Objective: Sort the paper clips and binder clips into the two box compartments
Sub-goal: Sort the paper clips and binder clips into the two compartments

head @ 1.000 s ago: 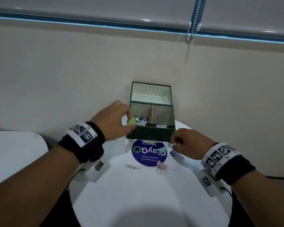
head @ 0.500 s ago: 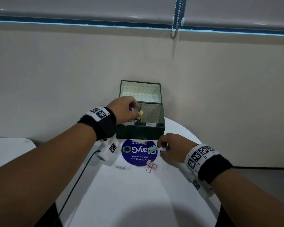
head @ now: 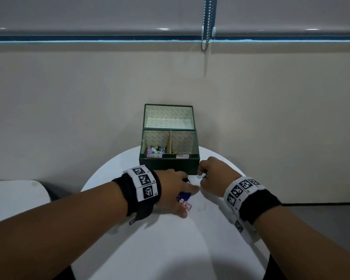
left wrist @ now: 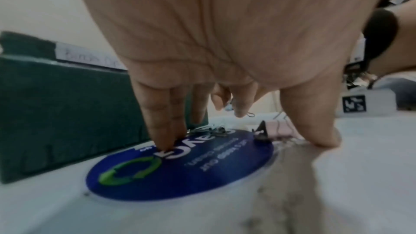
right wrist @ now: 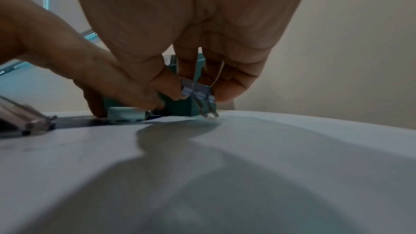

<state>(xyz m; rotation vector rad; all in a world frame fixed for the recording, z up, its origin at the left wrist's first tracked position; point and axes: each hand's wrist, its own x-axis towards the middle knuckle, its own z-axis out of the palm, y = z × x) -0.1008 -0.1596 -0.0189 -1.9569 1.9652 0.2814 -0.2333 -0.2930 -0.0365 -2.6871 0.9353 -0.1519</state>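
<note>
The green box (head: pixel 169 165) stands open at the table's far edge, with several coloured clips (head: pixel 157 151) in its left compartment; the right compartment's floor is hidden by the front wall. My left hand (head: pixel 187 194) is down on the blue round sticker (left wrist: pixel 180 166), with fingertips (left wrist: pixel 164 143) pressing on it and the thumb spread apart. A pink binder clip (head: pixel 186 206) lies by the thumb, and thin wire clips (left wrist: pixel 213 131) lie past the fingertips. My right hand (head: pixel 202 175) pinches a lavender binder clip (right wrist: pixel 198 89) just above the table. A mint binder clip (right wrist: pixel 124 113) lies beside the left fingers.
The round white table (head: pixel 170 249) stretches toward me with its edge close on both sides. The beige wall (head: pixel 89 108) rises right behind the box. A second white surface (head: pixel 12 197) sits to the left, across a gap.
My left hand has come out of the box's left compartment without the yellow clip and dropped onto the sticker. My right hand has closed on the lavender binder clip.
</note>
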